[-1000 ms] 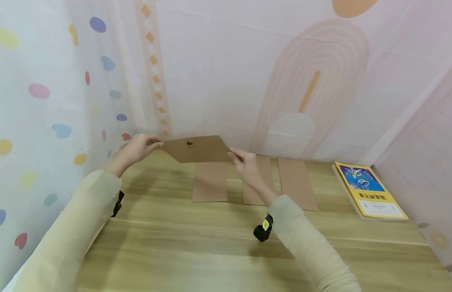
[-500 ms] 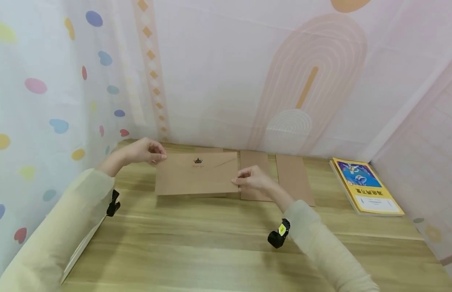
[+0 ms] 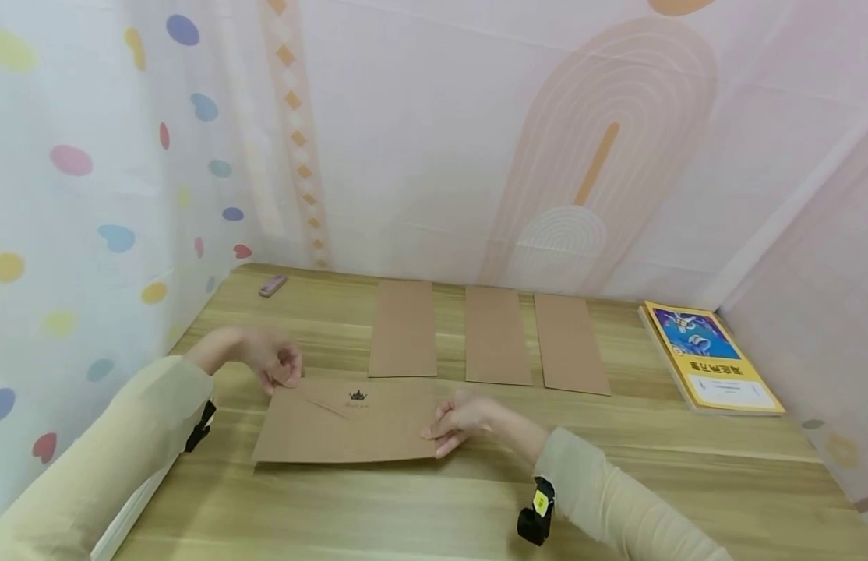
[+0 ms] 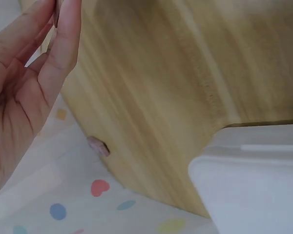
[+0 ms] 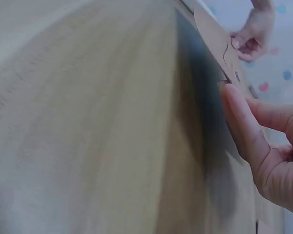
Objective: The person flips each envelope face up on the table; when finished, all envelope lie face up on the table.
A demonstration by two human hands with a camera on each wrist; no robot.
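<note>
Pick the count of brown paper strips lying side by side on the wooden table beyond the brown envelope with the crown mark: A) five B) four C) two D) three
D: three brown paper strips lie in a row beyond the brown envelope with the crown mark.

Yellow book (image 3: 710, 358), three brown sheets (image 3: 404, 328)

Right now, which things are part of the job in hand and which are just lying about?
In hand: envelope, left hand, right hand.
Lying about: three brown sheets, book, pink eraser, on the table.
</note>
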